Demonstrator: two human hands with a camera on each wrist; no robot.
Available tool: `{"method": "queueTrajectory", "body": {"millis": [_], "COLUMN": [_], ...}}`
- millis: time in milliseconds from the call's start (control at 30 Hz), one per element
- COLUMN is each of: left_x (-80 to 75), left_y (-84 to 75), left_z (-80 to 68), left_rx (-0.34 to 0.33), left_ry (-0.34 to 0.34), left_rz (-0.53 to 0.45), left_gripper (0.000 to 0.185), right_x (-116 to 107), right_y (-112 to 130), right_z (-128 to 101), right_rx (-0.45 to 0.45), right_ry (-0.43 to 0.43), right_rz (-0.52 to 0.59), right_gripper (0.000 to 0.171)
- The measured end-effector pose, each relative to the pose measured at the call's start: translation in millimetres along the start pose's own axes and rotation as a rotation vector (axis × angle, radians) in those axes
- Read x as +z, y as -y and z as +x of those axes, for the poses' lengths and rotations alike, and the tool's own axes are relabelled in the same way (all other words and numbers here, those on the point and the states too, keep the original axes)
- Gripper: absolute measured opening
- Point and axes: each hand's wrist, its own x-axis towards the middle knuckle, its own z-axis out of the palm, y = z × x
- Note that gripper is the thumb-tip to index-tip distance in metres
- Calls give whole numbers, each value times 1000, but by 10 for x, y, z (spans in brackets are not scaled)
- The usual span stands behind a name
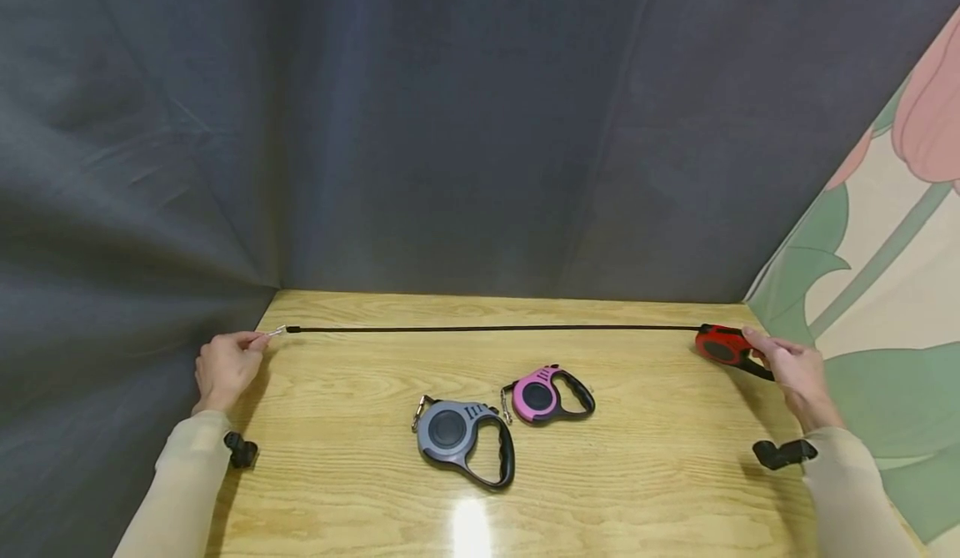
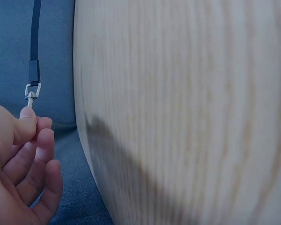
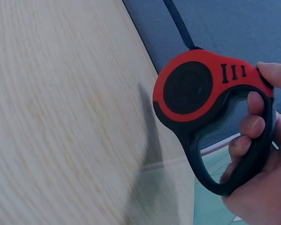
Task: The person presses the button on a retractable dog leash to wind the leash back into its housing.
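A red and black retractable dog leash (image 3: 210,89) is held by its loop handle in my right hand (image 1: 798,374), fingers wrapped through the grip and thumb by the button. Its black strap (image 1: 480,328) runs out straight and taut across the table to the far left. There my left hand (image 1: 228,366) pinches the metal clip (image 2: 31,96) at the strap's end between thumb and fingers. Both hands are raised above the table. Between them, nearer to me, a grey retractable leash (image 1: 447,430) and a smaller pink one (image 1: 536,395) lie on the wood, clips beside their housings.
The light wooden table (image 1: 360,508) is bounded by a dark grey curtain (image 1: 465,124) at the back and left. On the right hangs a cloth with a tulip pattern (image 1: 885,291). A bright glare spot shows near the front.
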Motion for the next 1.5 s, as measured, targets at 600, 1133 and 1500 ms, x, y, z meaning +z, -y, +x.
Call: {"method": "queueTrajectory", "body": {"millis": [600, 1133, 1500], "left_x": [-30, -8, -39], "left_y": [139, 109, 114], "left_z": [-27, -68, -117], "left_rx": [-26, -9, 15], "left_ry": [13, 7, 11], "left_rz": [9, -6, -1], "left_gripper": [38, 35, 36], "right_x": [-137, -94, -82], "right_y": [-96, -81, -91], "right_z": [-99, -137, -155], "right_rx": [-107, -194, -226], "right_ry": [69, 65, 58], "right_rz": [11, -109, -122], "right_gripper": [53, 50, 53]}}
